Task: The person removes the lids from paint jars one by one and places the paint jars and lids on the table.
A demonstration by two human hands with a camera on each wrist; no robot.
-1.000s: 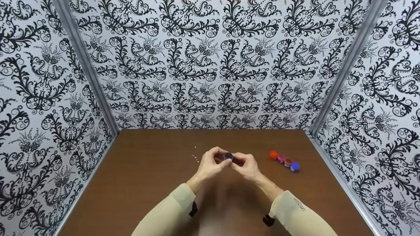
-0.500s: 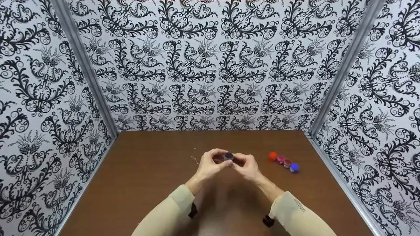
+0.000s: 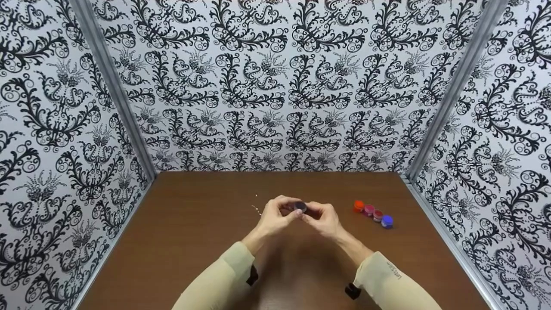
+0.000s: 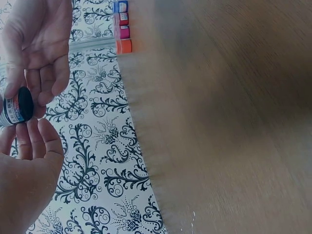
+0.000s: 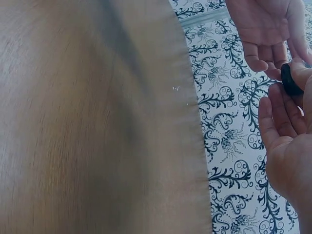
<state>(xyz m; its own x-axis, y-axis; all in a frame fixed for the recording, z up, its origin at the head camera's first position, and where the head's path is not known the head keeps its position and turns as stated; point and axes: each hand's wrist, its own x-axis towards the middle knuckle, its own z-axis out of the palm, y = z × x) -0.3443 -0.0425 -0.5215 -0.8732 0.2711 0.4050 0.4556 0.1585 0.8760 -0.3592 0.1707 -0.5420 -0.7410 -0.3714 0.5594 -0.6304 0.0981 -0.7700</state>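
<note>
Close together above the middle of the table, both hands hold one small paint jar [image 4: 14, 109] with a black end and a printed label. My left hand [image 3: 275, 214] grips its left side, thumb at the front. From the other side, the fingertips of my right hand [image 3: 323, 218] pinch the jar. In the left wrist view, the black end points toward the table side and the label shows between the fingers. The right wrist view shows just the black part, the rest being covered by fingers.
A row of small paint jars [image 3: 378, 215] with orange, pink, red and blue tops stands on the brown table [image 3: 193, 241] to the right. Small white specks [image 3: 257, 209] lie left of the hands. Patterned walls [image 3: 275, 86] enclose the table's back and sides.
Both hands stay in nearly the same place with the jar between them. The dark face of the jar looks slightly tilted compared with before. The row of jars has not moved.
</note>
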